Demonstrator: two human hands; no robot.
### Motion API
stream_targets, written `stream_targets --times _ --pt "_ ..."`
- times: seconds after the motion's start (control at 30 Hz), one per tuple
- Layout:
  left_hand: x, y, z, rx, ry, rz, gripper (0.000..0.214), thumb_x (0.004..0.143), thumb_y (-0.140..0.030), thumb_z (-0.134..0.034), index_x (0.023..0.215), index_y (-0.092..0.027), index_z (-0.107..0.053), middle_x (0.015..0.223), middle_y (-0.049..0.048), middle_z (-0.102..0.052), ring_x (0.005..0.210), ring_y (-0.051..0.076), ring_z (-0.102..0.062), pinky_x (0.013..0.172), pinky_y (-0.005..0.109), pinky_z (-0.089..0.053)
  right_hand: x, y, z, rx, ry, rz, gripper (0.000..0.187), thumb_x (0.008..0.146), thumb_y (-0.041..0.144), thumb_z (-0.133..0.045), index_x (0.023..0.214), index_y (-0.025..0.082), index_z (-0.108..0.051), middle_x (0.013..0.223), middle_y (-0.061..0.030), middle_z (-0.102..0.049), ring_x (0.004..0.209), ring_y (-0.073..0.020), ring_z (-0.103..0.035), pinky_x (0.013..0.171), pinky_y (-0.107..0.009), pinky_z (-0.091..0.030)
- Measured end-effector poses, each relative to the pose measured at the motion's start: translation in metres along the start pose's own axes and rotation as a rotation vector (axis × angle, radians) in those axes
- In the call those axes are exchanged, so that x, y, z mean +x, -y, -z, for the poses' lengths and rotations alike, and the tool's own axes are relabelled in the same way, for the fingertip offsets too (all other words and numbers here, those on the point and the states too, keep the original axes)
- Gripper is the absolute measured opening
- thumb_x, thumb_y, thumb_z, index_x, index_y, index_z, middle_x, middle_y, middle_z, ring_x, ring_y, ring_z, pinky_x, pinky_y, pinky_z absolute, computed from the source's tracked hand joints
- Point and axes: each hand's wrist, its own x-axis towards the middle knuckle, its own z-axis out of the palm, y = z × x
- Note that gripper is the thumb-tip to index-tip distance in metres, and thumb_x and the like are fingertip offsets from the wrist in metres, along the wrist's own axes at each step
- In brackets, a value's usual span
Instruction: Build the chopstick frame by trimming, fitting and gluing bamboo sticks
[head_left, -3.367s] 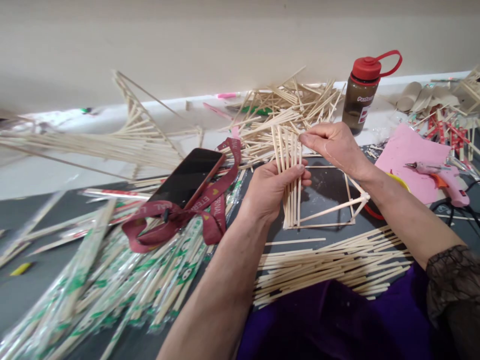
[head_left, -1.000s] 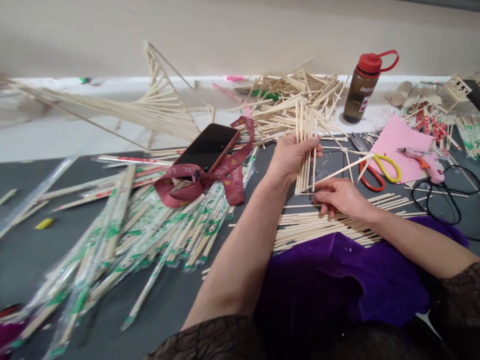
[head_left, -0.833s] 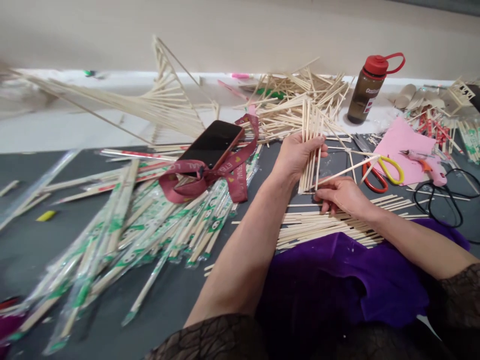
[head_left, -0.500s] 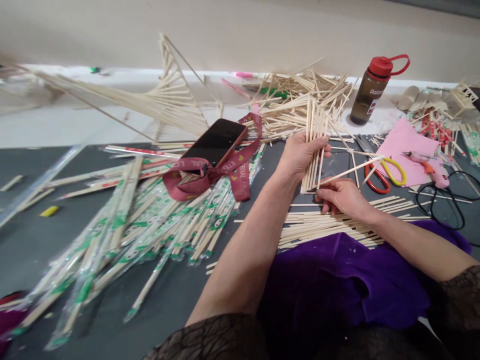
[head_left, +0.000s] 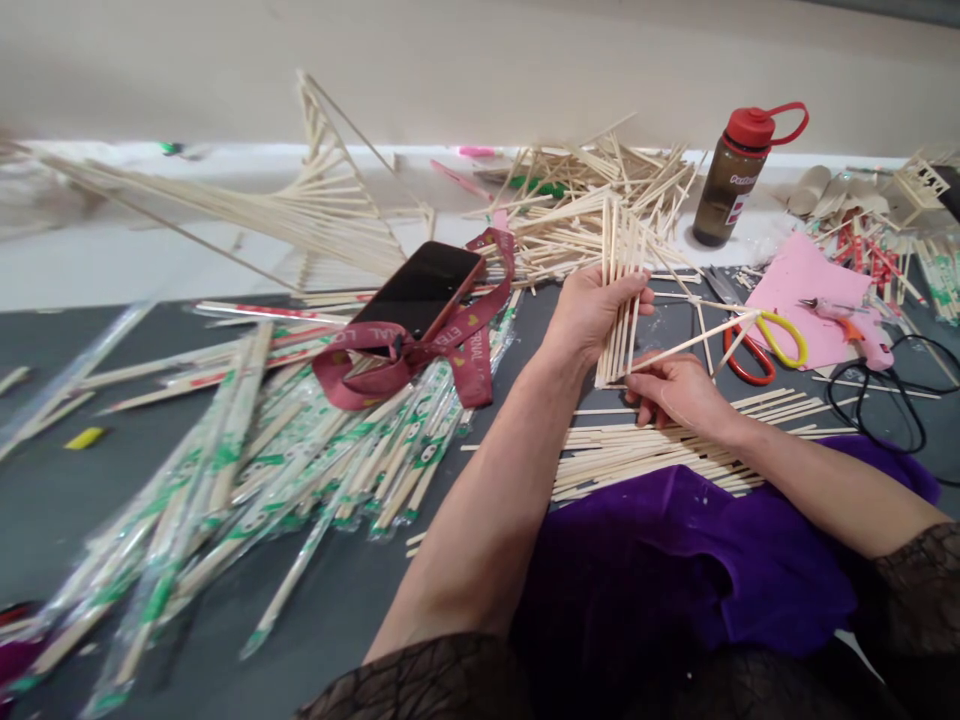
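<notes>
My left hand [head_left: 585, 318] is closed around a frame of wooden chopsticks [head_left: 622, 245], its sticks fanned side by side and standing upright. Lower down, my right hand [head_left: 684, 392] pinches the bottom corner of this same frame. Thin chopsticks stretch from the frame toward the right, above my right hand, and meet at a point near the scissors [head_left: 750, 355]. Under my right hand lies a row of loose chopsticks [head_left: 645, 460]. My fingers hide part of the frame's joints.
Wrapped chopsticks [head_left: 300, 450] cover the left of the grey table. A phone [head_left: 420, 290] with a red lanyard [head_left: 472, 355] lies on them. Behind are a stick structure [head_left: 330, 200], a heap of sticks [head_left: 592, 170] and a bottle [head_left: 731, 180]. A glue gun [head_left: 851, 325] lies at right with its black cord.
The whole view has shifted slightly, so things appear a little further left. Both hands keep the same hold on the chopstick frame.
</notes>
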Motion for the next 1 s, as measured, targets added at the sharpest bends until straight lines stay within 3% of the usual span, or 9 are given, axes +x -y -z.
stream_targets --times 0.2,0.3,0.53,1.0 --pt "0.0002 0.0008 0.001 0.0 0.004 -0.001 0.006 0.073 -0.015 -0.071 0.072 -0.012 -0.065 0.056 -0.0002 -0.065 0.047 0.008 -0.06 0.046 0.015 -0.045 -0.0029 0.0066 -0.0016 -0.025 -0.016 -0.014 0.012 0.077 0.015 -0.059 0.089 0.015 -0.061 0.069 0.002 -0.061 0.043 -0.0055 -0.058 0.033 -0.013 -0.041" --pt "0.0008 0.0016 0.0019 -0.006 0.011 -0.008 0.006 0.073 -0.015 -0.071 0.074 -0.012 -0.066 0.056 0.0 -0.066 0.048 0.009 -0.06 0.045 0.016 -0.045 -0.0021 0.0089 -0.0024 -0.016 -0.022 -0.017 0.01 0.078 0.019 -0.062 0.087 0.016 -0.061 0.065 0.0026 -0.061 0.042 -0.0058 -0.057 0.033 -0.014 -0.042" --pt "0.0016 0.0021 0.0035 0.007 0.0 -0.013 0.017 0.065 -0.022 -0.078 0.072 -0.013 -0.066 0.057 0.0001 -0.067 0.05 0.009 -0.061 0.047 0.017 -0.047 0.0018 0.0086 -0.0051 0.008 -0.062 -0.003 0.007 0.082 0.021 -0.058 0.077 0.017 -0.057 0.064 0.0021 -0.061 0.041 -0.0054 -0.056 0.031 -0.013 -0.04" --pt "0.0025 0.0053 0.0073 0.042 -0.016 0.008 0.034 0.053 -0.029 -0.083 0.078 -0.012 -0.067 0.058 0.0 -0.068 0.05 0.01 -0.062 0.047 0.017 -0.047 0.0034 0.004 -0.0032 -0.113 -0.05 0.059 0.009 0.082 0.019 -0.055 0.075 0.015 -0.059 0.062 0.0017 -0.06 0.04 -0.0077 -0.058 0.037 -0.016 -0.041"
